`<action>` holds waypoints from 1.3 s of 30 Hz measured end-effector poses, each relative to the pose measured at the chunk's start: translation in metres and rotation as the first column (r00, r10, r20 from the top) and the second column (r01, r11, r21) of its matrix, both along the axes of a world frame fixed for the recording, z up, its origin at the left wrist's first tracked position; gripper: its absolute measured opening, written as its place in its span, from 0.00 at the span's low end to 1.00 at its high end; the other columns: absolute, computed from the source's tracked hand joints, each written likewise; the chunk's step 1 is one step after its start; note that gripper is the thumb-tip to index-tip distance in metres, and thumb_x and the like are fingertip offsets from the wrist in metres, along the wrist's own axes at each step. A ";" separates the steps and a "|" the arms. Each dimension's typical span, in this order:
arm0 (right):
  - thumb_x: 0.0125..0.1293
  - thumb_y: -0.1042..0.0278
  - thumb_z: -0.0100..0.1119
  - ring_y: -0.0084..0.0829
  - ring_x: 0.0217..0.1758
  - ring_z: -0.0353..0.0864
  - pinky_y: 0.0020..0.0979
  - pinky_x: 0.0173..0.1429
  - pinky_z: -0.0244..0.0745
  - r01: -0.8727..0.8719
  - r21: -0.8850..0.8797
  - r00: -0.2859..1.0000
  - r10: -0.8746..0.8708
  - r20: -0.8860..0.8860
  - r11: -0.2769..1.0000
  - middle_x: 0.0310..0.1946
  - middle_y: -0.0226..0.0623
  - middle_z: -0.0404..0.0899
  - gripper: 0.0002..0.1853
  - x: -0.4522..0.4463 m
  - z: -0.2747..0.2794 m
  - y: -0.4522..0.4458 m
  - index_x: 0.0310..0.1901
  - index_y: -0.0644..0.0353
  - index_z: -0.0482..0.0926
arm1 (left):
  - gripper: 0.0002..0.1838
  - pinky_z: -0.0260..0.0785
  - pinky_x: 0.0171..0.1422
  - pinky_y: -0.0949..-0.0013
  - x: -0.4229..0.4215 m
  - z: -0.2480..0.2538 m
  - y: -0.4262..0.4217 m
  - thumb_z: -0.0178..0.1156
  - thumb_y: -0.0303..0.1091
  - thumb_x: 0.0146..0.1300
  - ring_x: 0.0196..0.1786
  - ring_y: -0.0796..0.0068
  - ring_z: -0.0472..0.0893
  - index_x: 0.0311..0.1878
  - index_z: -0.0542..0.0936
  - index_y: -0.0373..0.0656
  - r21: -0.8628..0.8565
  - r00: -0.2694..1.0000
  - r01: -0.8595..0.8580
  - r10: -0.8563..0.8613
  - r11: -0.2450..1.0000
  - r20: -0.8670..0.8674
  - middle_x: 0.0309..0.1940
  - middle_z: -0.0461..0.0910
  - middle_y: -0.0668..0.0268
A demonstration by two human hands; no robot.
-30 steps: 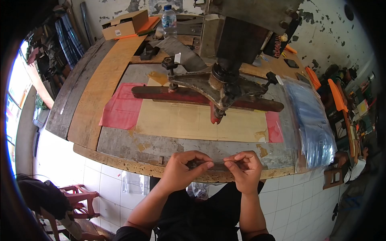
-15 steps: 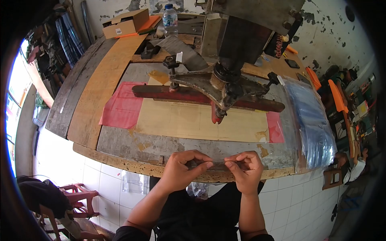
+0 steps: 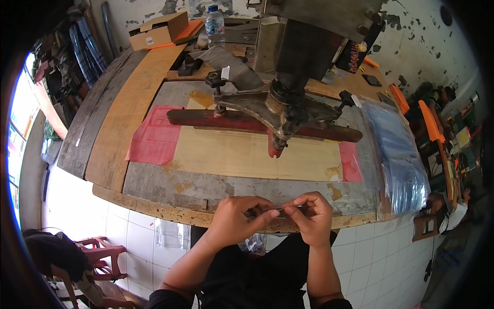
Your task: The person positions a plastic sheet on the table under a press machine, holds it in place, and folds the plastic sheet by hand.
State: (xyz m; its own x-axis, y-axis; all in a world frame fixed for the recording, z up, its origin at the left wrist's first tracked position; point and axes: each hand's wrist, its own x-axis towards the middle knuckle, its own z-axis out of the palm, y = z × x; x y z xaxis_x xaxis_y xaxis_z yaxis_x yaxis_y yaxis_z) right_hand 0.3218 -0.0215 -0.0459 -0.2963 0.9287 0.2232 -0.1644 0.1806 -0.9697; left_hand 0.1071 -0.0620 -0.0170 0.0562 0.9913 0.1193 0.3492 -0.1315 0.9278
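Note:
My left hand (image 3: 237,218) and my right hand (image 3: 313,217) are close together above the front edge of the worktable (image 3: 154,206). Both are pinched, thumbs against fingers, on a thin narrow strip (image 3: 281,209) seen nearly edge-on. It may be clear plastic, but its kind is hard to make out. Beyond my hands stands a press with a dark red bar (image 3: 247,122) under its metal head. Below that bar lies a yellowish sheet (image 3: 226,159), with a red sheet (image 3: 154,135) showing at both ends.
A stack of clear plastic sleeves (image 3: 399,154) lies at the table's right side. Farther back are a cardboard box (image 3: 159,32), a water bottle (image 3: 215,28) and a phone (image 3: 371,80). A red stool (image 3: 103,255) stands at lower left; other people are partly visible at both sides.
My hands have drawn closer together, so less of the strip shows between them. The strip has tilted to a thinner, edge-on look. The view has shifted slightly; the press has not moved.

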 end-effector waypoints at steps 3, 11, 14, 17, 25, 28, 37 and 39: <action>0.69 0.85 0.69 0.26 0.48 0.90 0.26 0.54 0.84 0.003 -0.009 1.000 -0.004 -0.020 1.000 0.42 0.40 0.88 0.10 -0.001 0.000 -0.001 0.48 0.66 0.78 | 0.11 0.79 0.41 0.70 -0.001 0.002 0.001 0.74 0.37 0.68 0.33 0.78 0.88 0.42 0.90 0.36 -0.059 1.000 0.007 -0.007 0.998 -0.012 0.32 0.91 0.61; 0.69 0.85 0.70 0.26 0.48 0.90 0.26 0.55 0.84 -0.003 -0.005 1.000 0.003 -0.009 1.000 0.43 0.41 0.88 0.11 -0.002 0.000 -0.001 0.48 0.66 0.78 | 0.09 0.77 0.39 0.73 -0.002 0.001 0.000 0.72 0.33 0.70 0.32 0.83 0.86 0.42 0.90 0.36 -0.111 0.998 0.019 -0.013 0.994 0.057 0.31 0.92 0.65; 0.69 0.85 0.70 0.26 0.48 0.90 0.27 0.55 0.84 -0.001 0.009 1.000 0.001 0.011 1.000 0.42 0.41 0.89 0.11 -0.003 -0.001 -0.001 0.48 0.66 0.78 | 0.09 0.77 0.39 0.74 -0.003 0.001 0.000 0.71 0.32 0.71 0.32 0.84 0.85 0.42 0.90 0.35 -0.111 0.997 0.027 -0.018 0.993 0.078 0.31 0.92 0.66; 0.69 0.85 0.70 0.26 0.48 0.90 0.27 0.54 0.84 -0.012 0.027 1.000 0.011 0.019 1.000 0.42 0.41 0.89 0.10 -0.003 -0.001 -0.001 0.47 0.66 0.78 | 0.08 0.76 0.39 0.74 -0.003 -0.003 0.000 0.70 0.31 0.71 0.32 0.84 0.85 0.42 0.90 0.35 -0.115 0.994 0.030 -0.017 0.993 0.111 0.31 0.92 0.66; 0.69 0.85 0.69 0.26 0.48 0.90 0.27 0.54 0.84 -0.021 0.031 1.000 0.020 0.005 0.999 0.43 0.43 0.89 0.10 -0.005 -0.001 0.000 0.46 0.65 0.77 | 0.07 0.77 0.40 0.74 -0.004 0.003 -0.001 0.71 0.31 0.70 0.34 0.84 0.86 0.41 0.90 0.36 -0.093 0.994 0.019 -0.009 0.995 0.112 0.31 0.92 0.65; 0.69 0.85 0.69 0.26 0.48 0.89 0.27 0.54 0.84 -0.023 0.041 1.000 0.022 0.018 0.999 0.43 0.43 0.89 0.10 -0.005 -0.001 0.000 0.46 0.65 0.77 | 0.07 0.77 0.40 0.74 -0.004 0.000 -0.001 0.71 0.31 0.69 0.33 0.83 0.86 0.41 0.90 0.37 -0.070 0.994 0.009 -0.001 0.997 0.113 0.31 0.91 0.65; 0.69 0.86 0.68 0.27 0.49 0.90 0.27 0.54 0.84 -0.018 0.029 1.000 0.019 -0.023 0.999 0.43 0.45 0.89 0.12 -0.006 0.002 0.000 0.46 0.64 0.74 | 0.09 0.80 0.43 0.72 -0.007 -0.007 -0.001 0.64 0.28 0.73 0.35 0.77 0.88 0.44 0.89 0.33 -0.011 0.984 0.033 -0.031 0.999 0.178 0.34 0.92 0.61; 0.69 0.86 0.68 0.28 0.50 0.90 0.28 0.54 0.84 -0.010 0.006 0.999 0.010 -0.038 1.000 0.43 0.45 0.89 0.12 -0.006 0.002 0.000 0.46 0.64 0.73 | 0.10 0.80 0.44 0.71 -0.007 -0.007 -0.001 0.62 0.28 0.74 0.35 0.76 0.89 0.45 0.89 0.33 -0.001 0.983 0.045 -0.044 0.999 0.179 0.35 0.92 0.60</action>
